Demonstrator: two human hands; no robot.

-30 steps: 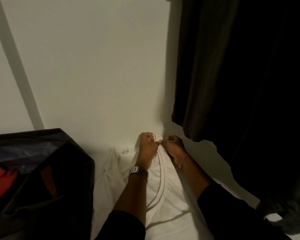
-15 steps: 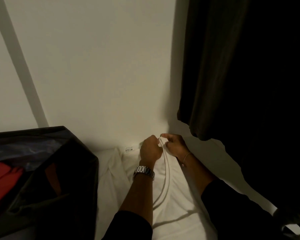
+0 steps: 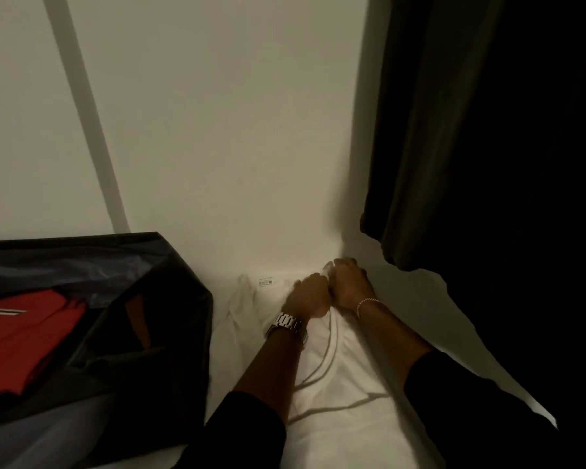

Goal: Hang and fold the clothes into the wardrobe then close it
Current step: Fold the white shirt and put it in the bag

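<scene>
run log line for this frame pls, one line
phase: folding | left hand: grips white garment far edge | right hand: grips same edge | hands: touching, near wall | black bag: open, left, red clothing inside

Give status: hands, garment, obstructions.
Left hand and right hand both gripping white garment at its far end. Garment flat, unhung. Dark hanging clothes close on right.

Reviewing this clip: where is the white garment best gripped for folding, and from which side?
At its far edge near the wall, from above. The white garment lies flat, and left hand and right hand already pinch bunched fabric there; the near end looks spread out smooth.
</scene>
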